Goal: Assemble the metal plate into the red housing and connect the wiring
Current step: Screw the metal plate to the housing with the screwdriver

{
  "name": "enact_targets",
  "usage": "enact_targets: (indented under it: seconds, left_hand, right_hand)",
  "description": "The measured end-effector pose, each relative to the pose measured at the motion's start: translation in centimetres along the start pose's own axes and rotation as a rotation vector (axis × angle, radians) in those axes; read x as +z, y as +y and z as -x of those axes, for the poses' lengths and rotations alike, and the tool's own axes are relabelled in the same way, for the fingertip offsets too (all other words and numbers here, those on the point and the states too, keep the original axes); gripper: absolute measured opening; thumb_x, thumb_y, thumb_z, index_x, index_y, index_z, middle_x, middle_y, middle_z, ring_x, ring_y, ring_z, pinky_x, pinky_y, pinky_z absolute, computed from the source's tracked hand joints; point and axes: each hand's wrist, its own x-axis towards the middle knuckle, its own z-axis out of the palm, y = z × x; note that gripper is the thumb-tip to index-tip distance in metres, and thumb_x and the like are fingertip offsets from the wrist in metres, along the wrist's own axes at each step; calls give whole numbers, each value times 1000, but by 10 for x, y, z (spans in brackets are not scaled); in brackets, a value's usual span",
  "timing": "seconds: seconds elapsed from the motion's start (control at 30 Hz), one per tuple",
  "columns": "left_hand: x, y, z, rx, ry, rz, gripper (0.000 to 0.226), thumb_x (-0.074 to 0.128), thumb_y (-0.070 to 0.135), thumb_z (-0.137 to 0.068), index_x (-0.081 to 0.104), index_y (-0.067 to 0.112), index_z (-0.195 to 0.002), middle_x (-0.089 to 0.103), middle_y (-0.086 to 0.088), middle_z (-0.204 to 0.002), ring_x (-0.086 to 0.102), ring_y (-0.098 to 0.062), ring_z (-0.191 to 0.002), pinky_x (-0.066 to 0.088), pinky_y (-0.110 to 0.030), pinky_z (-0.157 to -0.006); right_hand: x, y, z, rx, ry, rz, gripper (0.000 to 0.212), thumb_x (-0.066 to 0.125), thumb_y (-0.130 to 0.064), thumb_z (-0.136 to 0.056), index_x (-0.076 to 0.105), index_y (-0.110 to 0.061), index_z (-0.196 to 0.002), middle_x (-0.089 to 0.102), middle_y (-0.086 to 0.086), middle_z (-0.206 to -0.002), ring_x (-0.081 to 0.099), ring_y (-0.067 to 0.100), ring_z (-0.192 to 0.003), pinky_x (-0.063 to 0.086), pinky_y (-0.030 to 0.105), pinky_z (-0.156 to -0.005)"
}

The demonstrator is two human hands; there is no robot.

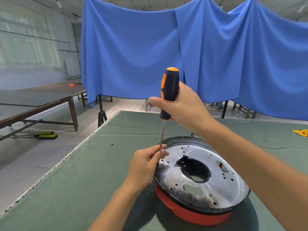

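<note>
A round metal plate with a large centre hole and several small holes lies inside the red housing on the green table. My right hand grips the black-and-orange handle of a screwdriver, held upright. Its thin shaft runs down to the plate's left rim. My left hand pinches the lower shaft near the tip, just beside that rim. The tip itself is hidden behind my fingers. A bit of dark wiring shows behind the housing.
The green cloth-covered table stretches left and forward, with a small dark screw lying on it near the left edge. A yellow object lies at the far right. Blue curtains hang behind, and brown tables stand to the left.
</note>
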Motion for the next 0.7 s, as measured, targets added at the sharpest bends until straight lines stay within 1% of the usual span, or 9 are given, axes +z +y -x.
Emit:
enact_targets:
  seconds: [0.07, 0.13, 0.23, 0.3, 0.37, 0.43, 0.5, 0.6, 0.7]
  left_hand:
    - [-1, -1, -1, -19, -11, 29, 18, 60, 11, -91, 72, 16, -103, 75, 10, -80, 70, -8, -83, 52, -15, -70]
    - [-3, -1, -1, -26, -20, 28, 18, 60, 11, -91, 71, 12, -106, 75, 12, -81, 70, -7, -83, 52, -14, -68]
    - [-2, 1, -2, -15, -3, -30, 19, 65, 19, -89, 69, 37, -94, 75, 12, -84, 70, -10, -85, 56, -34, -80]
    - [-1, 2, -1, -24, 5, -5, 14, 65, 30, -84, 67, 43, -89, 75, 9, -85, 70, -13, -87, 55, -45, -82]
    - [-1, 2, 0, -33, -5, 21, 14, 61, 36, -79, 67, 44, -88, 75, 9, -85, 70, -14, -90, 55, -49, -82]
    - [-1, 2, 0, -35, -16, 36, 14, 59, 38, -78, 67, 46, -87, 75, 9, -85, 70, -14, -91, 55, -49, -82]
    - [-1, 1, 0, -29, -18, 17, 16, 58, 38, -79, 66, 44, -90, 75, 10, -84, 70, -12, -91, 55, -47, -84]
    - [-1, 2, 0, -16, -12, -31, 16, 58, 35, -82, 65, 44, -93, 74, 14, -83, 69, -9, -89, 54, -45, -85]
    - [-1, 0, 0, 2, 7, -57, 20, 62, 22, -90, 65, 41, -95, 74, 15, -83, 70, -7, -87, 53, -43, -86]
  right_hand:
    - [-5, -2, -3, 27, -155, -158, 22, 69, -22, -83, 51, -12, -88, 50, 1, -77, 61, 16, -71, 57, 49, -78]
    - [-9, -1, -5, 37, -173, -214, 21, 69, -13, -84, 55, 1, -91, 52, 10, -81, 63, 29, -81, 56, 53, -79]
    - [-4, 2, -4, 57, 66, 48, 37, 77, -37, -76, 53, -8, -82, 58, -1, -69, 64, 21, -73, 55, 39, -66]
    - [1, 4, -1, 60, 192, 233, 45, 75, -53, -70, 44, -21, -76, 54, -10, -63, 56, 8, -62, 39, 25, -53]
    - [2, 3, 1, 41, 150, 209, 44, 71, -56, -73, 41, -24, -79, 53, -12, -63, 56, 2, -56, 34, 24, -53]
    - [-1, 1, -1, 54, -20, -12, 34, 70, -42, -81, 49, -17, -92, 62, -5, -78, 64, -2, -70, 47, 27, -63]
    - [-8, -2, -4, 86, -137, -208, 30, 68, -20, -85, 54, -1, -104, 67, 14, -99, 68, 21, -93, 55, 44, -83]
    - [-10, 0, -4, 30, -48, -139, 29, 72, -18, -83, 56, 5, -90, 65, 18, -83, 66, 37, -88, 54, 52, -83]
    - [-2, 2, -3, 4, 162, 97, 36, 78, -39, -73, 52, -14, -74, 55, -5, -64, 60, 21, -70, 54, 40, -70]
